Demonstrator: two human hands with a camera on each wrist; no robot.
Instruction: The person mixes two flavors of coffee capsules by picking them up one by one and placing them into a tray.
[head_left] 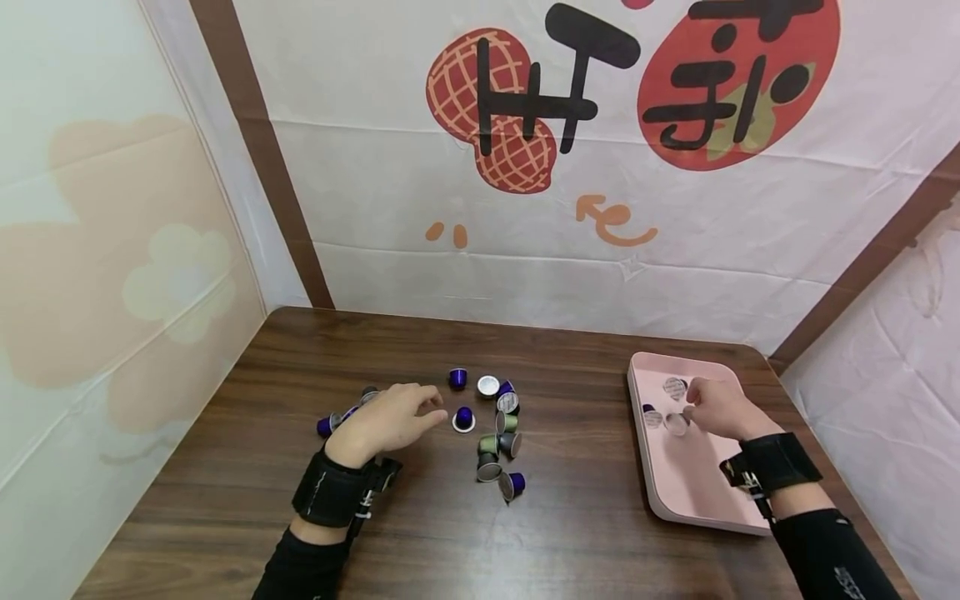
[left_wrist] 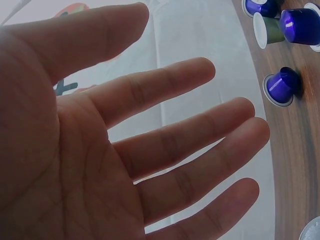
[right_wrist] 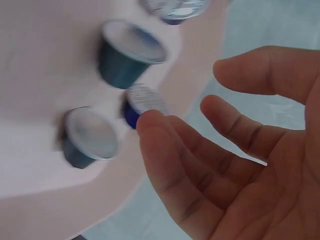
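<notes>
In the head view my left hand (head_left: pixel 386 425) hovers above the table left of the scattered coffee capsules, holding nothing. Its fingers are spread and relaxed in the left wrist view, near a blue capsule (left_wrist: pixel 281 87) on its rim. Over the pink tray (head_left: pixel 708 500) at the right, my right hand (head_left: pixel 723 410) has loosely bent fingers with nothing between them. Capsules lie inside the tray close to its fingertips: a teal one (right_wrist: pixel 117 67), another teal one (right_wrist: pixel 82 145) and a blue one (right_wrist: pixel 131 114), their lids partly facing up.
Blue, green and grey capsules, among them a green one (head_left: pixel 507 422) and a tipped blue one (head_left: pixel 513 484), form a loose cluster mid-table. Several more, including a blue one (head_left: pixel 326 427), lie partly hidden behind my left hand. A printed cloth (head_left: pixel 375 192) hangs behind the wooden table (head_left: pixel 585 533).
</notes>
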